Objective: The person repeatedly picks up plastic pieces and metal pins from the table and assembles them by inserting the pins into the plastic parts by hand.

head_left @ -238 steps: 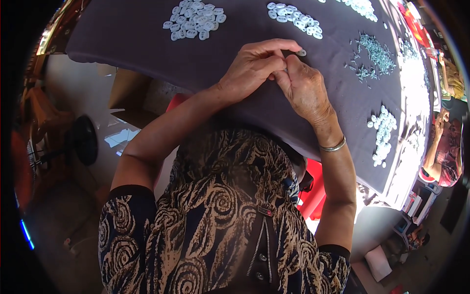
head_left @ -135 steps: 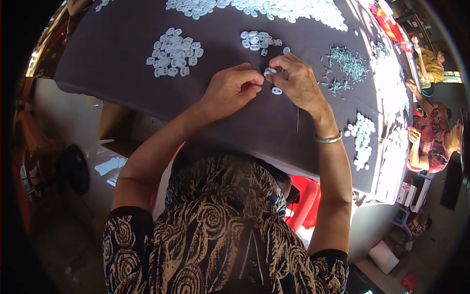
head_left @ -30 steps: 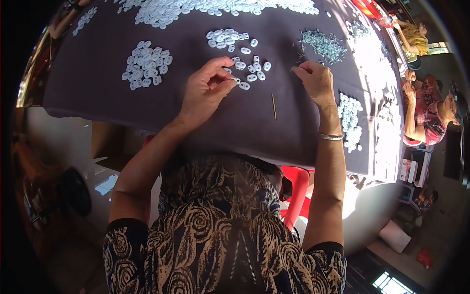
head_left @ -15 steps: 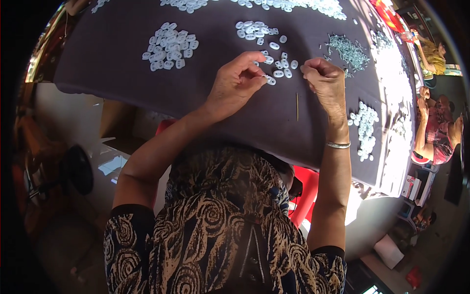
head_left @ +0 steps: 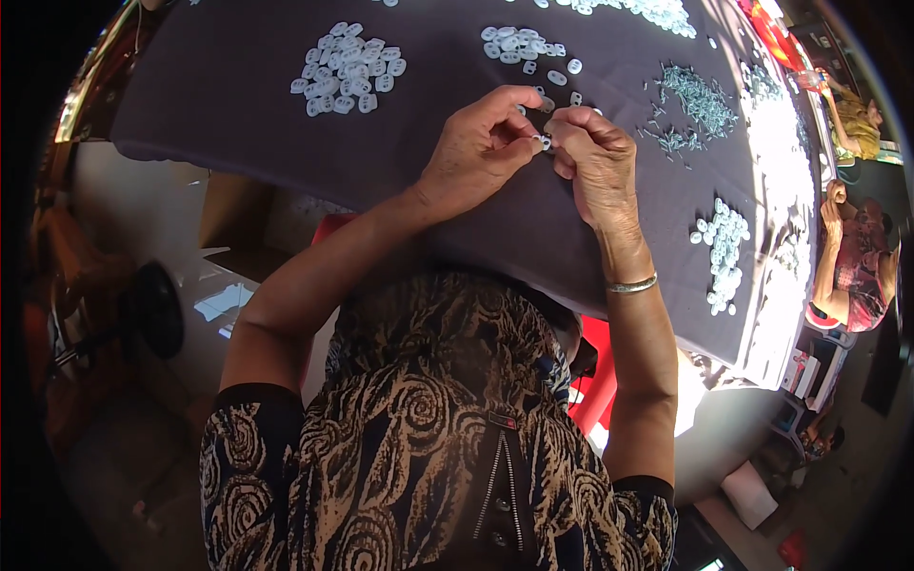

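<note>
- Clock centred on the held piece, twelve straight away from the wearer.
- Silver bangle (head_left: 632, 285) on the right wrist, five o'clock.
- Left hand (head_left: 474, 152), nine o'clock: thumb and fingertip pinched on a small white piece (head_left: 544, 143), held at dial centre over the dark tablecloth (head_left: 447, 247).
- Right hand (head_left: 602, 171), three to four: fingers curled close at the same piece; cannot tell whether they grip anything.
- Loose white pieces (head_left: 576, 99) just beyond the fingers, twelve to one, partly hidden.
- White pile (head_left: 725, 249), four.
- Thin grey-green bits (head_left: 700, 100), heaped, between two and three.
- Oval-piece cluster (head_left: 514, 43), near twelve.
- Larger pile (head_left: 350, 71), ten.
- Biggest heap (head_left: 657, 11), one, cut off by the upper edge.
</note>
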A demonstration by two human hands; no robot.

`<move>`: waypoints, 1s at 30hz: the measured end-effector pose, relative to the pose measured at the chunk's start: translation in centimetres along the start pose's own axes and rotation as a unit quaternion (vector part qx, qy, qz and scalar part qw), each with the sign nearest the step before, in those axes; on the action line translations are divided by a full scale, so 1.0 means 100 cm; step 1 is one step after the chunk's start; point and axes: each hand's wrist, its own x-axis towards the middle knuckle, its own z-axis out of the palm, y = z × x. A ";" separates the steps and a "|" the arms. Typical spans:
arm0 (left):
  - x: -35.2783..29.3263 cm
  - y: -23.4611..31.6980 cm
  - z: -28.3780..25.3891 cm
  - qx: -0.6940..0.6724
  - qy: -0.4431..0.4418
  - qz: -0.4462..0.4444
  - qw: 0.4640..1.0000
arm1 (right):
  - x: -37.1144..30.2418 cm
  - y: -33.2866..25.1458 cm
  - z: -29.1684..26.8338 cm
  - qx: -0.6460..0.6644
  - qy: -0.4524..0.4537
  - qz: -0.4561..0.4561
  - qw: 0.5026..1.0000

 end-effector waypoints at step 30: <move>0.000 -0.008 0.002 0.020 0.025 0.008 0.999 | -0.002 0.007 0.005 -0.159 -0.004 -0.110 0.981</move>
